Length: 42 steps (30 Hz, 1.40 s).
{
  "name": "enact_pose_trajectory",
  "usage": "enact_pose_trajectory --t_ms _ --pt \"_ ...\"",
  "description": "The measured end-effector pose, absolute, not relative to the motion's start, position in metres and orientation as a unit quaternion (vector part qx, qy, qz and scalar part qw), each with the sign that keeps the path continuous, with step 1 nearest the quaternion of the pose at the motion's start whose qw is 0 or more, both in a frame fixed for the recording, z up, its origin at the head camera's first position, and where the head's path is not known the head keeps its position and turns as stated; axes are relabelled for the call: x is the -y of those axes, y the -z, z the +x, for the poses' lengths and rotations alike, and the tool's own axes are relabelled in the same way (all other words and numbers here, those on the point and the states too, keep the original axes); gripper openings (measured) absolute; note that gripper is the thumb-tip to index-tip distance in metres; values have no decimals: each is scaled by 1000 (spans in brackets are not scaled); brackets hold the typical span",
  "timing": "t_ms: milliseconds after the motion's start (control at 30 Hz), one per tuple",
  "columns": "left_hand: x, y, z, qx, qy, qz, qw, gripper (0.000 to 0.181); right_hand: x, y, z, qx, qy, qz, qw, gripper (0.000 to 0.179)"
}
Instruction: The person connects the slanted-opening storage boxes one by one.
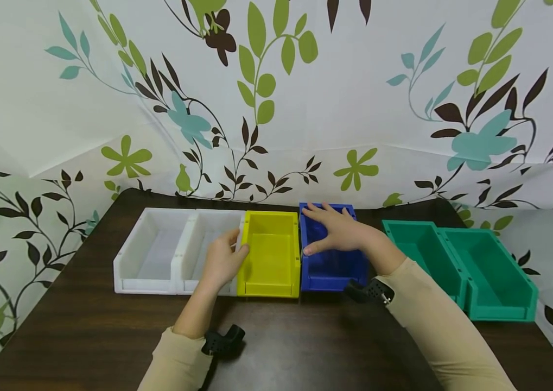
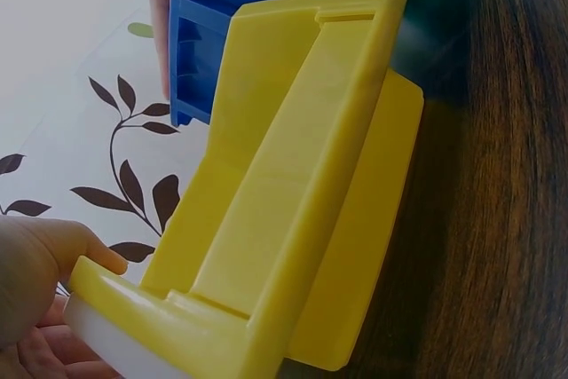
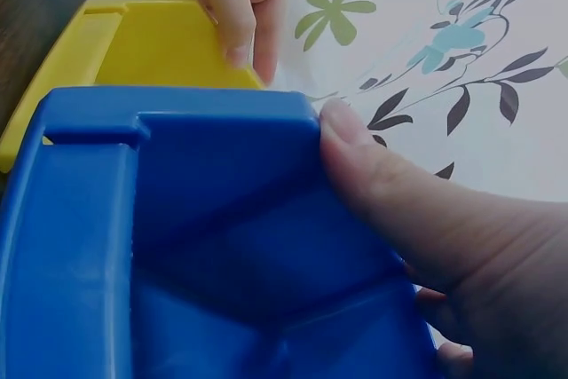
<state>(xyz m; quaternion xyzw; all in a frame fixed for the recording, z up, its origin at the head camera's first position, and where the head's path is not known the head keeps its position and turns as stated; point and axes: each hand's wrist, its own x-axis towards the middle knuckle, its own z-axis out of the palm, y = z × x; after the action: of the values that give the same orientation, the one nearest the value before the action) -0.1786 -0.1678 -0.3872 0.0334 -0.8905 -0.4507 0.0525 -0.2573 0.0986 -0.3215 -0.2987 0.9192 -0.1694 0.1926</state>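
Note:
A yellow bin (image 1: pixel 270 255) stands between a white bin (image 1: pixel 198 247) and a blue bin (image 1: pixel 327 279). My left hand (image 1: pixel 224 260) is at the side wall where the white and yellow bins meet. In the left wrist view its thumb (image 2: pixel 105 256) lies on the yellow rim, with the other fingers on the white side. Over the back of the blue bin my right hand (image 1: pixel 337 231) reaches with spread fingers. Its thumb (image 3: pixel 355 144) presses the blue rim in the right wrist view, and its other fingertips show behind the bin wall, partly hidden.
Another white bin (image 1: pixel 156 250) is at the far left of the row. Two green bins, one inner (image 1: pixel 415 241) and one outer (image 1: pixel 493 266), stand angled on the right. All rest on a dark wooden table (image 1: pixel 276 347) before a leaf-patterned cloth (image 1: pixel 305 125).

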Motion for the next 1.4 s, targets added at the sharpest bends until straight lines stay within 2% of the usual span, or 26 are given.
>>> enact_pose_trajectory --t_ms 333,1167,1400 --pt "167 387 -180 889 454 39 46 52 -95 330 -261 -914 172 -293 222 102" --pt "166 387 -182 891 451 45 33 54 -90 343 -258 -922 148 -273 233 105" --pt "167 388 -183 889 455 46 28 55 -84 341 -257 -931 97 -267 229 104"
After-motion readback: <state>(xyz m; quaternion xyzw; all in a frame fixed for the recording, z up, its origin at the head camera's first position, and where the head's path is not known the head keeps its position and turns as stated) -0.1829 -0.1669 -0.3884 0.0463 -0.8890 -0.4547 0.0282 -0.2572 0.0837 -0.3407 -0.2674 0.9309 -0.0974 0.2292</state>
